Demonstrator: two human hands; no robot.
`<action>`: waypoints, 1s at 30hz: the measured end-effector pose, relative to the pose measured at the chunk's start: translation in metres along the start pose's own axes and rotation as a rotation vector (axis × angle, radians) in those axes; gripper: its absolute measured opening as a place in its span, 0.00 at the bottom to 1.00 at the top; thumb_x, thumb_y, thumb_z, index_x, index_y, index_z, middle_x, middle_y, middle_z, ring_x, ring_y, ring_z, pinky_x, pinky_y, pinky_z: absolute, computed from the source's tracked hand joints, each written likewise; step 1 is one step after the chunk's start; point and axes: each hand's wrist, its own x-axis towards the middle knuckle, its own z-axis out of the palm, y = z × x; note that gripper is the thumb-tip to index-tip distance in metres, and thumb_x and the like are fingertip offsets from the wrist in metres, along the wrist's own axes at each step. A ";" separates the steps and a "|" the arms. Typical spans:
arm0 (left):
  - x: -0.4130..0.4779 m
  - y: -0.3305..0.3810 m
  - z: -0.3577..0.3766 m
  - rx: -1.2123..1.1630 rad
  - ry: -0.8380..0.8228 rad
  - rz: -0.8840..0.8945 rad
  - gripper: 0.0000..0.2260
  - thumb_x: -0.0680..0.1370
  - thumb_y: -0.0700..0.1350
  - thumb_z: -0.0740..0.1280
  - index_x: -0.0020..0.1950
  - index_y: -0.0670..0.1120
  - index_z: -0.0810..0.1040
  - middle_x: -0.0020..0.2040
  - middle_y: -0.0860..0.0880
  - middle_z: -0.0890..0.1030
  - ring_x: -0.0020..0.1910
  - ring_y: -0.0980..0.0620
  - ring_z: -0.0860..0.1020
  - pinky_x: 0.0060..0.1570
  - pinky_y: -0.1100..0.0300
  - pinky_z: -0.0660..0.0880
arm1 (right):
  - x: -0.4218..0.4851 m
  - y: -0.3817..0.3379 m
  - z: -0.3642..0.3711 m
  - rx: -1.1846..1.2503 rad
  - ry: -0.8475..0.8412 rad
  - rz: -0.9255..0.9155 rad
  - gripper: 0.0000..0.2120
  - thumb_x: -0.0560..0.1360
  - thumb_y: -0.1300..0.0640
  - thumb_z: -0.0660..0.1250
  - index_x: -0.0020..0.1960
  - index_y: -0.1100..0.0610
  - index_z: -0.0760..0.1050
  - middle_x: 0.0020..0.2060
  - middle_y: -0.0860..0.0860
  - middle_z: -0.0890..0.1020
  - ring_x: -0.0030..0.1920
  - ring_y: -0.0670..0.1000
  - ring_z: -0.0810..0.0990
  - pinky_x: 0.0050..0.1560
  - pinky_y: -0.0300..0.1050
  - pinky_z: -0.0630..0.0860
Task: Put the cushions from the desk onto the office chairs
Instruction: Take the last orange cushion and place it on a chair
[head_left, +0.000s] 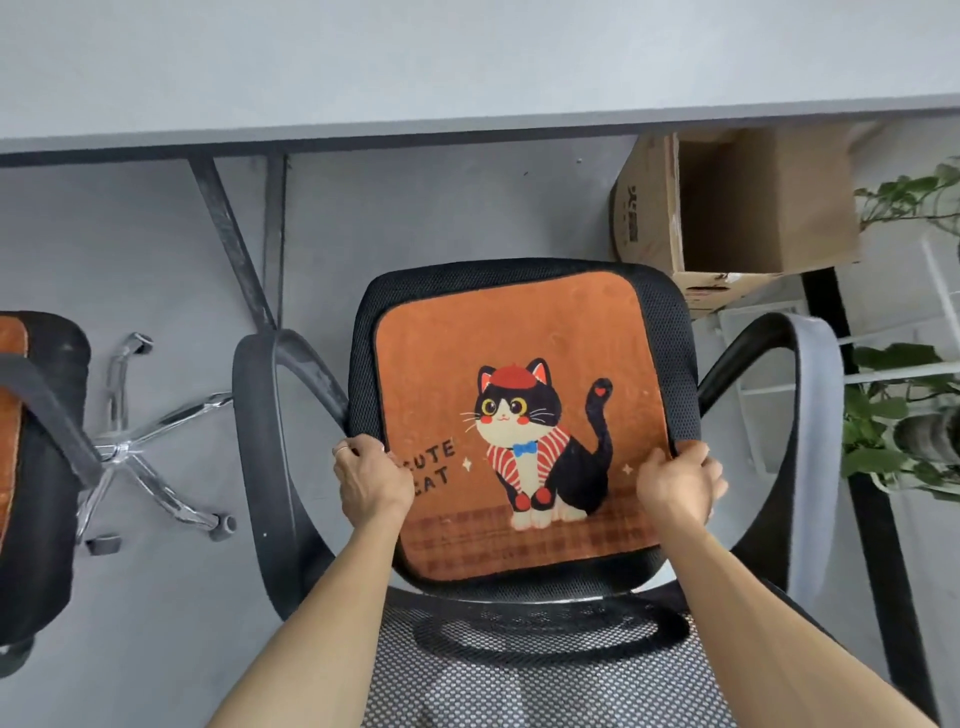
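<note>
An orange cushion (514, 332) printed with a black-and-white cat and the words "CUTE CAT" lies flat on the seat of a black mesh office chair (670, 332) right below me. My left hand (369, 480) grips the cushion's left edge, fingers curled over it. My right hand (678, 480) grips its right edge the same way. A second chair (49, 415) at the far left carries another orange cushion (10, 415), mostly cut off by the frame.
The grey desk (467, 62) spans the top, with its dark metal legs (234, 244) behind the chairs. A cardboard box (737, 208) sits under the desk at right. Potted plants (904, 410) on a white rack stand at the right. The left chair's chrome base (135, 447) is on the floor.
</note>
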 end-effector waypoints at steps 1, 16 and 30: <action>0.003 0.001 -0.003 0.006 -0.009 0.032 0.11 0.80 0.40 0.64 0.62 0.42 0.72 0.69 0.42 0.66 0.63 0.40 0.72 0.52 0.44 0.76 | 0.003 0.000 0.000 0.018 0.005 0.014 0.17 0.81 0.54 0.59 0.68 0.58 0.69 0.66 0.61 0.70 0.69 0.63 0.63 0.65 0.61 0.68; 0.026 0.026 -0.004 0.004 0.028 0.127 0.17 0.76 0.35 0.70 0.63 0.40 0.71 0.77 0.42 0.60 0.69 0.38 0.70 0.60 0.42 0.75 | 0.007 -0.004 0.010 0.242 0.051 0.232 0.02 0.82 0.57 0.61 0.52 0.55 0.69 0.67 0.59 0.64 0.67 0.62 0.64 0.61 0.54 0.70; 0.026 0.034 -0.002 0.158 0.052 0.059 0.20 0.78 0.38 0.68 0.68 0.38 0.69 0.77 0.45 0.58 0.60 0.37 0.74 0.56 0.43 0.75 | 0.020 -0.003 0.014 0.262 0.058 0.225 0.03 0.82 0.52 0.62 0.52 0.51 0.70 0.66 0.57 0.63 0.66 0.61 0.64 0.59 0.56 0.71</action>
